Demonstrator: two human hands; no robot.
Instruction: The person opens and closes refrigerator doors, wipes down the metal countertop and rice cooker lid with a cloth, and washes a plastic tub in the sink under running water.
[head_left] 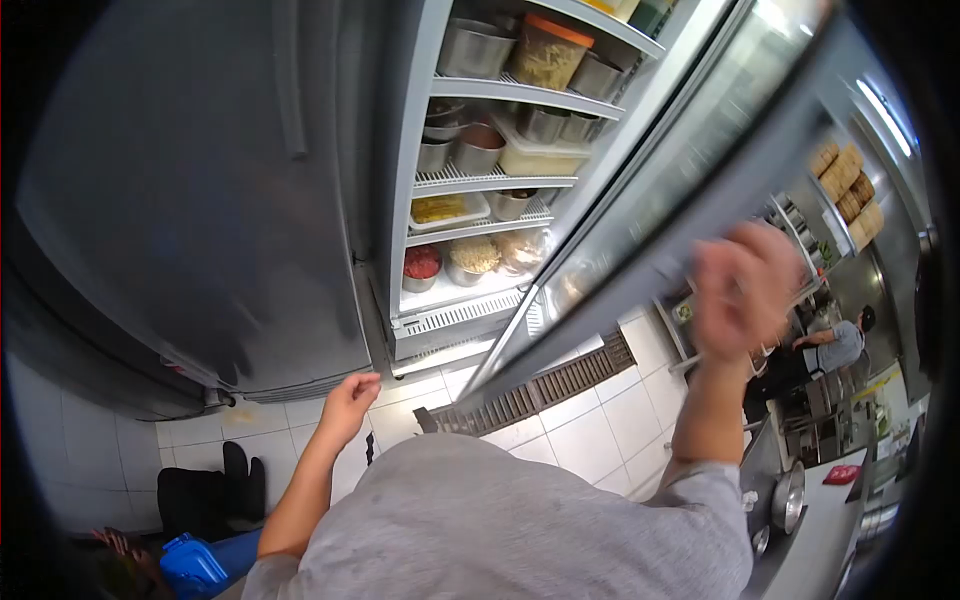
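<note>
A tall fridge (402,200) stands in the middle with its lit shelves showing. Its glass door (640,255) is swung out to the right and smeared by motion. My right hand (745,285) is raised beside the door's outer edge; its fingers are bent and blurred, and whether they touch the door cannot be made out. Low on the left, in front of a dark metal cabinet, my left hand (352,405) holds nothing, with its fingers loosely bent. Metal pots (475,48), an orange-lidded tub (550,52), a yellow food tray (440,209) and a bowl of red food (422,265) sit on the shelves.
The dark metal cabinet (190,200) fills the left side. A floor drain grate (560,390) runs below the door. At the lower left are a person's hand (120,545) and a blue object (192,565). Another person (835,345) stands at the far right, beyond a counter with a metal bowl (789,497).
</note>
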